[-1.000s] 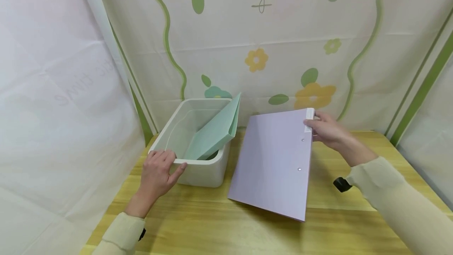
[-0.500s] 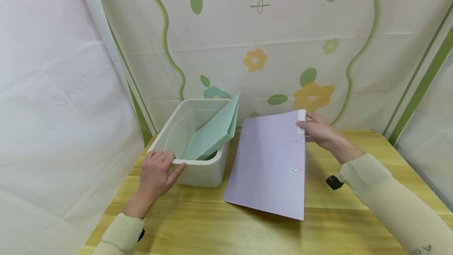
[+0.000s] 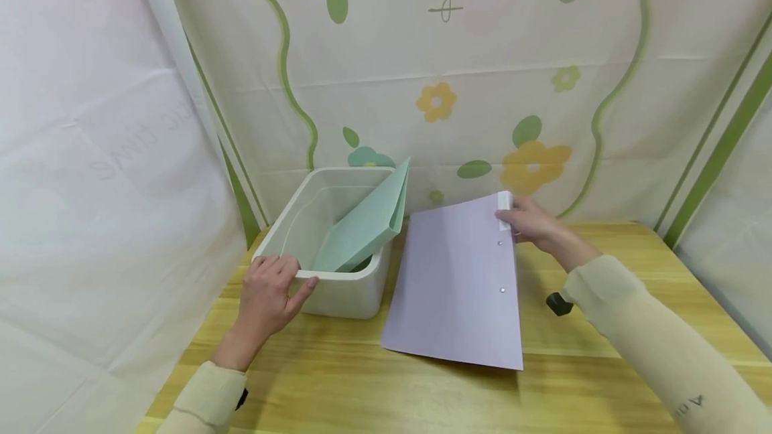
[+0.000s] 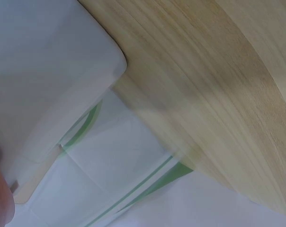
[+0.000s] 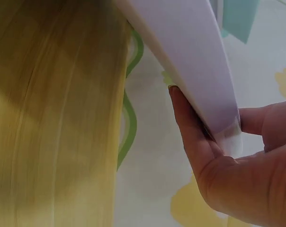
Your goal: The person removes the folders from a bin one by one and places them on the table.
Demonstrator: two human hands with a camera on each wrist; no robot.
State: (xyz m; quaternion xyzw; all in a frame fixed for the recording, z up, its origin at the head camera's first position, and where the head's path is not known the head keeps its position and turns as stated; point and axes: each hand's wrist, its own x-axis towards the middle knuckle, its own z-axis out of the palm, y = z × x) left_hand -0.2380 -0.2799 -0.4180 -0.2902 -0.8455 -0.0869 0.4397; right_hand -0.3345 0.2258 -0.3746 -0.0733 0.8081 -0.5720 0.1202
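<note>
My left hand [image 3: 269, 292] grips the near left corner of a white plastic bin [image 3: 344, 297], fingers over the rim and thumb along its outer face. Inside the bin a mint-green file folder [image 3: 364, 226] leans against the right wall, its upper end sticking out above the rim. My right hand [image 3: 533, 223] pinches a lilac file folder [image 3: 452, 280] by the top of its spine, at the white label. That folder stands tilted just right of the bin, its lower edge close over the table. In the right wrist view, thumb and fingers clasp the spine end [image 5: 228, 137] from both sides.
A wooden table [image 3: 362, 387] carries everything. Behind it hangs a pale cloth [image 3: 374, 39] with printed flowers, and another white cloth [image 3: 108, 220] closes off the left side. The bin stands near the table's back left.
My right hand has moved left and slightly down with the lilac folder, bringing its top nearer the bin. My left hand, the bin and the green folder stay as they were.
</note>
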